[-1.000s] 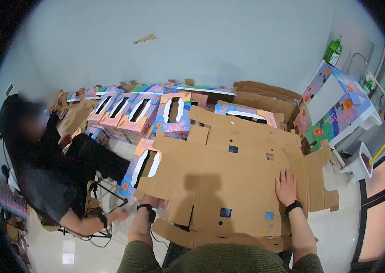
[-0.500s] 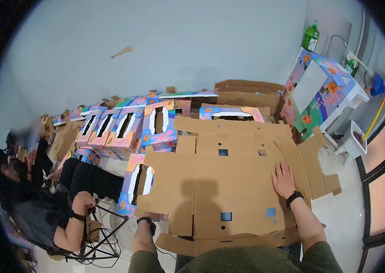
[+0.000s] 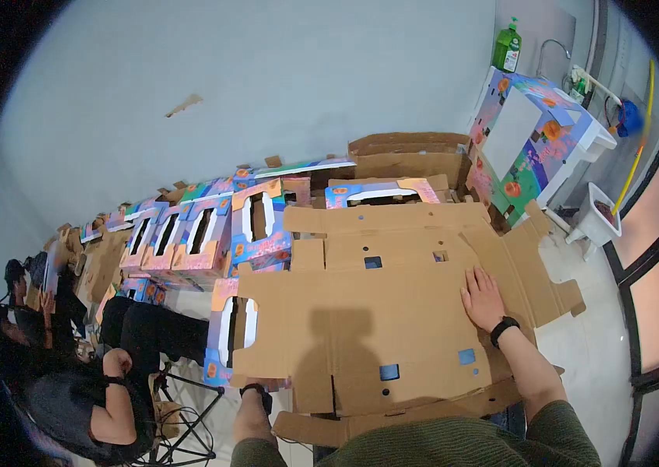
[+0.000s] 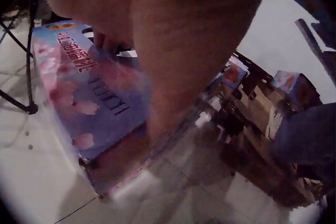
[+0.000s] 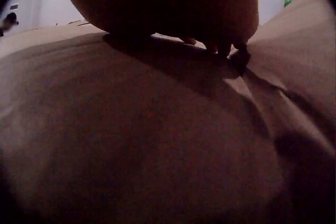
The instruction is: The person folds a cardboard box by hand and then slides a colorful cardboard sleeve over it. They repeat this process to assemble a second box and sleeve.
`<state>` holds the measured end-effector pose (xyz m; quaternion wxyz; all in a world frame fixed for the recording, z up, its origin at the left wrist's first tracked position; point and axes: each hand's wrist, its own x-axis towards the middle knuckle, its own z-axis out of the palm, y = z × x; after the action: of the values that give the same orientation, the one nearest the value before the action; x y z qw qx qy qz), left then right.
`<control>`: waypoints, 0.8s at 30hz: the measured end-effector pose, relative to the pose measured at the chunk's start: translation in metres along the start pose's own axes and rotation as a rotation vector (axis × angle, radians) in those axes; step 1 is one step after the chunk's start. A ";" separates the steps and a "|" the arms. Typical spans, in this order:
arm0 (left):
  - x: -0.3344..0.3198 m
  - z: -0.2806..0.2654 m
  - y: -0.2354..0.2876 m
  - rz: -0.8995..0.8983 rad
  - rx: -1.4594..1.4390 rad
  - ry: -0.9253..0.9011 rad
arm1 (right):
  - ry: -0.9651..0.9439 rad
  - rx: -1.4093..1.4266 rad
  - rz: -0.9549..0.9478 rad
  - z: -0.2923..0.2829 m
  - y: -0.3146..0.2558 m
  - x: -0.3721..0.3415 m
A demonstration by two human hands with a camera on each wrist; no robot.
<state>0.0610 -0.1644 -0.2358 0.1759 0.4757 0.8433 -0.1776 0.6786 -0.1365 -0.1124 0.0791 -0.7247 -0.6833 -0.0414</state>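
Note:
A large flattened cardboard sheet (image 3: 415, 319), brown side up with small cut-outs and folded flaps, lies before me. My right hand (image 3: 483, 297) rests flat on its right part, fingers straight and slightly spread, beside a crease. Past the sheet's left edge stands a printed peach carton (image 3: 222, 331) with a long handle slot. In the head view my left hand is mostly hidden below that edge. The left wrist view has my left hand (image 4: 163, 29) over the carton's printed side, fingertips near the slot; I cannot tell whether they grip it.
Several printed cartons (image 3: 205, 233) stand in a row at the back left. Beyond the sheet is another carton (image 3: 384, 191); a printed box (image 3: 539, 140) leans by the sink at right. A person (image 3: 73, 405) sits at left near a folding stool (image 3: 182, 412).
The head view has turned right, so the scene has slid left. My left hand has gone lower, mostly out of sight. My right hand stays flat on the sheet. The seated person's arm has drawn back.

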 end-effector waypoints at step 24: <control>-0.015 -0.078 -0.097 0.221 -0.410 0.322 | -0.060 0.110 -0.018 0.000 0.004 -0.003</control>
<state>-0.0259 -0.1860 -0.1478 0.1504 0.5413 0.8218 0.0950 0.6828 -0.1395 -0.1131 0.0982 -0.7139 -0.6931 0.0172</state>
